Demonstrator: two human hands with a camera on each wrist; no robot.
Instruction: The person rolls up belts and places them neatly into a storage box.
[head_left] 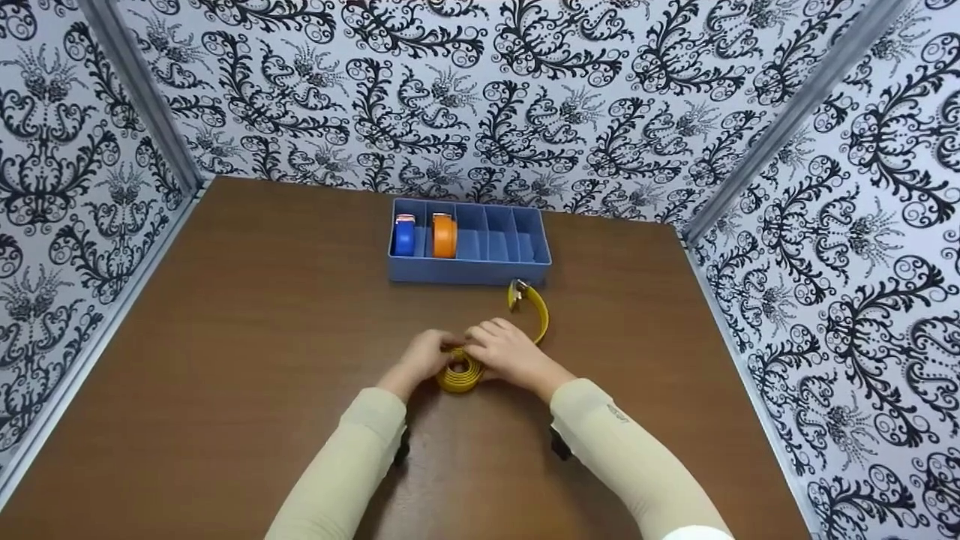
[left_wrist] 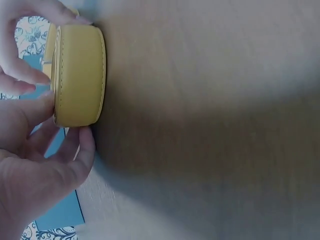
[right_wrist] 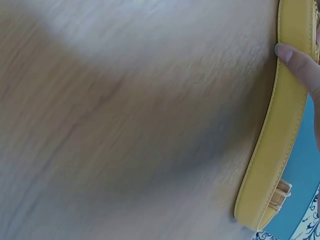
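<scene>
A yellow belt (head_left: 459,381) stands on edge on the table, most of it wound into a coil. Its loose end curves away to the right and back, finishing in a metal buckle (head_left: 519,286) near the box. My left hand (head_left: 426,355) grips the coil from the left, thumb and fingers at its side in the left wrist view. From the right, my right hand (head_left: 510,351) holds the coil where the loose strap leaves it. One right fingertip (right_wrist: 286,52) presses on the strap's outer face in the right wrist view.
Behind the hands stands a blue-grey divided box (head_left: 469,271). A rolled blue belt (head_left: 405,236) sits in its leftmost compartment, a rolled orange belt (head_left: 444,236) in the one beside it. Patterned panels (head_left: 450,97) wall the brown table (head_left: 262,315) at the back and sides.
</scene>
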